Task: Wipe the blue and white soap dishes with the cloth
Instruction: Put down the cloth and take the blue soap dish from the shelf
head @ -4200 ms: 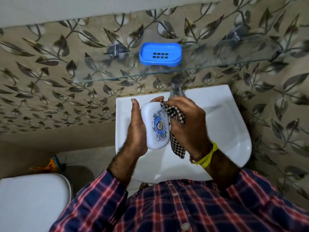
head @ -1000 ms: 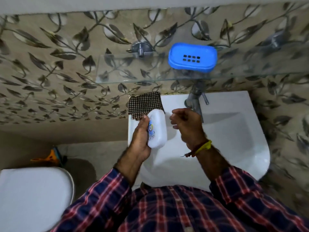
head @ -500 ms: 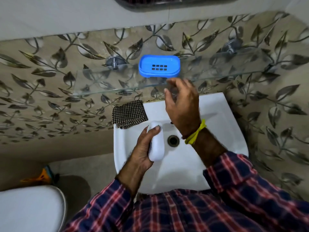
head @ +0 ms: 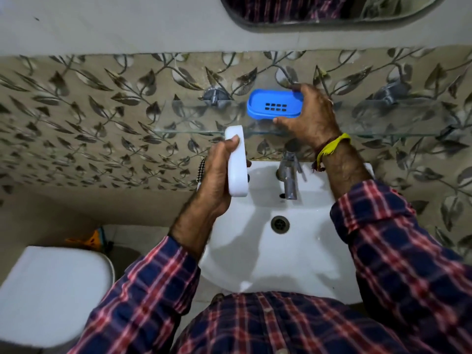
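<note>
The blue soap dish (head: 273, 104) with a slotted floor sits on the glass shelf (head: 383, 123) over the sink. My right hand (head: 310, 114) wraps its right end, thumb under the front rim and fingers over the back. My left hand (head: 217, 175) grips the white soap dish (head: 237, 162), held on edge just below the shelf's front edge. The black-and-white checked cloth (head: 201, 167) lies on the sink's back left corner, almost wholly hidden behind my left hand.
A white sink (head: 281, 251) with a chrome tap (head: 288, 175) and drain (head: 280, 224) is below my hands. A white toilet (head: 51, 290) stands at the lower left. A mirror (head: 332, 8) hangs on the leaf-patterned wall.
The cloth was laid on the sink corner. My right hand rose to the shelf and closed on the blue dish. My left hand lifted the white dish up toward the shelf.
</note>
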`<state>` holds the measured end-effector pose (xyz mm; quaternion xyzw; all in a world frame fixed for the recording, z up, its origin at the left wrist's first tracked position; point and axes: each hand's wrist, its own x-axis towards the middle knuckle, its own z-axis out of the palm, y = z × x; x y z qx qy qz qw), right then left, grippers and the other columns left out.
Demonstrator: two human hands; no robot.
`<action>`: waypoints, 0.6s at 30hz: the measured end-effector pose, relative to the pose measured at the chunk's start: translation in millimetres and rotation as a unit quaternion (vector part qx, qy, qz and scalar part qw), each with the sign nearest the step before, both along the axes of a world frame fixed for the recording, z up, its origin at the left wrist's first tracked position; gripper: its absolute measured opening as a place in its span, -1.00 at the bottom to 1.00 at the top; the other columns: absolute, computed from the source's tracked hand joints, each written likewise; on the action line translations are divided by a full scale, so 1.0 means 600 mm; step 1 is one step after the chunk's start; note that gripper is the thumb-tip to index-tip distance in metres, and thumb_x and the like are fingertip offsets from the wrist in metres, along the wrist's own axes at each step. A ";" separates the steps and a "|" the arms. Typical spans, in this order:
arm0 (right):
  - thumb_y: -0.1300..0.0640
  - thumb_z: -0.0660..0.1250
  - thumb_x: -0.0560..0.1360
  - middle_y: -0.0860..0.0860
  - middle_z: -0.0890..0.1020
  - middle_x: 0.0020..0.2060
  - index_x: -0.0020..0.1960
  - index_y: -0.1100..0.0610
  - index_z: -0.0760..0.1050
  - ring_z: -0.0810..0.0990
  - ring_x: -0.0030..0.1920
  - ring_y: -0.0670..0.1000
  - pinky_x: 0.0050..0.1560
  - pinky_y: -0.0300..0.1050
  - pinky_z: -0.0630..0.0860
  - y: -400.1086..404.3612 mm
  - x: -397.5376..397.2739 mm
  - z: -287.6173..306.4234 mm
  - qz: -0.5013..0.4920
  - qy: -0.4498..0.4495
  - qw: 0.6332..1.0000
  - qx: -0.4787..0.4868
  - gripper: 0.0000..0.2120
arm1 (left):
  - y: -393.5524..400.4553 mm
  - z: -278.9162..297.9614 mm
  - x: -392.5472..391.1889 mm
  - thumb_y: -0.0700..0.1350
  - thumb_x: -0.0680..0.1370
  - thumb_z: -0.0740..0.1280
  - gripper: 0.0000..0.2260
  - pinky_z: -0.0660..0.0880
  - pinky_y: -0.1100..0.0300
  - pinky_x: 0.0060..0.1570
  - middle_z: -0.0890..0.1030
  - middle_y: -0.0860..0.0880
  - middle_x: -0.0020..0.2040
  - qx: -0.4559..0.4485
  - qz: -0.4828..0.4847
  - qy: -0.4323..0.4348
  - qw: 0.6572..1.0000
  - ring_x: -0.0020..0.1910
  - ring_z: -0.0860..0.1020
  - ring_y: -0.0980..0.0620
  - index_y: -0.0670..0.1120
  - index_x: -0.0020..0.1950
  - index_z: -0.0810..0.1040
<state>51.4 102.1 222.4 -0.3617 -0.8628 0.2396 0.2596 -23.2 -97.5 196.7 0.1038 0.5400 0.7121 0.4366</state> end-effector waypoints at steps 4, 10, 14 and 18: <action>0.06 0.62 0.27 0.21 0.55 0.20 0.26 0.23 0.48 0.53 0.21 0.17 0.26 0.00 0.48 0.001 0.014 0.016 0.010 0.056 0.998 -0.008 -0.36 | -0.004 0.004 -0.009 0.09 0.40 0.41 -0.47 0.56 0.05 -0.20 0.54 -0.22 0.03 0.008 0.036 0.026 0.999 -0.12 0.57 -0.13 -0.19 0.25 0.48; 0.10 0.62 0.25 0.21 0.49 0.23 0.28 0.10 0.36 0.55 0.23 0.14 0.27 0.01 0.56 -0.044 0.095 0.030 0.099 0.303 0.933 -0.165 -0.31 | -0.017 0.038 -0.042 0.13 0.28 0.47 -0.29 0.56 0.04 -0.06 0.61 -0.17 0.10 0.066 0.091 0.079 0.990 0.01 0.58 -0.14 -0.16 0.37 0.52; 0.03 0.65 0.23 0.17 0.63 0.15 0.20 0.11 0.45 0.65 0.12 0.00 0.12 -0.13 0.61 -0.081 0.132 0.019 0.135 0.412 0.855 -0.285 -0.36 | -0.006 0.056 -0.036 0.10 0.34 0.43 -0.55 0.47 -0.19 0.11 0.65 -0.11 0.04 0.075 0.090 0.160 0.980 0.01 0.56 -0.13 -0.06 0.17 0.63; 0.14 0.57 0.30 0.02 0.69 0.07 0.19 0.08 0.57 0.65 0.06 -0.04 0.10 -0.18 0.58 -0.113 0.135 -0.019 0.139 0.407 0.825 -0.366 -0.53 | 0.010 0.046 0.003 0.05 0.49 0.38 -0.56 0.56 0.18 -0.06 0.70 0.06 0.03 0.050 0.037 0.263 0.963 -0.02 0.63 0.09 -0.13 0.31 0.57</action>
